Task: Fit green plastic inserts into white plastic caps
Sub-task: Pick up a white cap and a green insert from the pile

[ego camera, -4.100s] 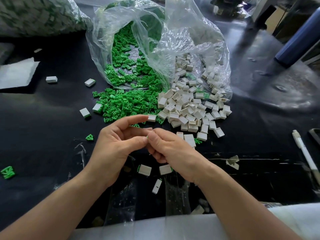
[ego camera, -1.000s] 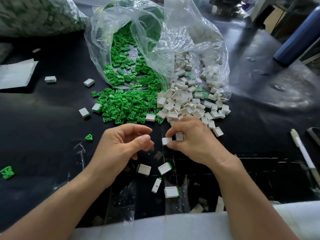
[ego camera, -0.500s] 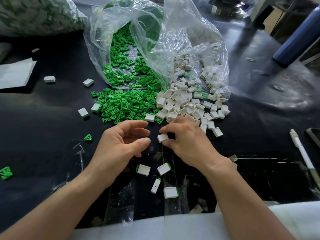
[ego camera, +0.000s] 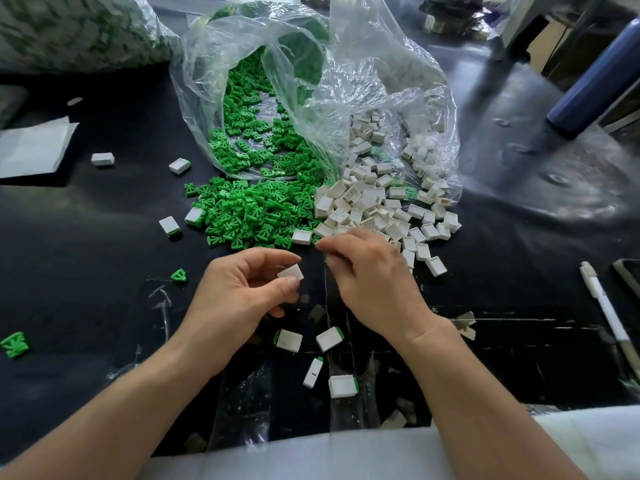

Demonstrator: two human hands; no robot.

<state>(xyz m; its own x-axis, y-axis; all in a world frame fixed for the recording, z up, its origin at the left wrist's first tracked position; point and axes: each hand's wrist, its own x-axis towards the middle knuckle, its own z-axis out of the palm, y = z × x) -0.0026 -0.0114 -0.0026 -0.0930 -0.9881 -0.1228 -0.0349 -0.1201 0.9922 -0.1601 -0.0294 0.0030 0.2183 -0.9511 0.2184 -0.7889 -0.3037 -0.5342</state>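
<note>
A heap of green inserts [ego camera: 249,216] spills from a clear plastic bag [ego camera: 346,81] onto the black table, with a heap of white caps [ego camera: 374,209] to its right. My left hand [ego camera: 235,296] pinches one white cap [ego camera: 291,271] between thumb and fingers, just in front of the green heap. My right hand [ego camera: 374,285] is beside it, back up and fingers bent, its fingertips at the seam between the two heaps. What lies under those fingers is hidden. Several caps with green inserts in them [ego camera: 289,340] lie below my hands.
More fitted caps [ego camera: 169,226] and loose green inserts [ego camera: 179,275] are scattered to the left. White paper [ego camera: 31,147] lies at far left, a white pen [ego camera: 602,306] at right, and a blue cylinder [ego camera: 602,74] at back right. A second full bag [ego camera: 69,29] sits at back left.
The white cap that my right hand picked from the heap is now pinched in my left hand. My right hand has moved back up to the edge of the heaps.
</note>
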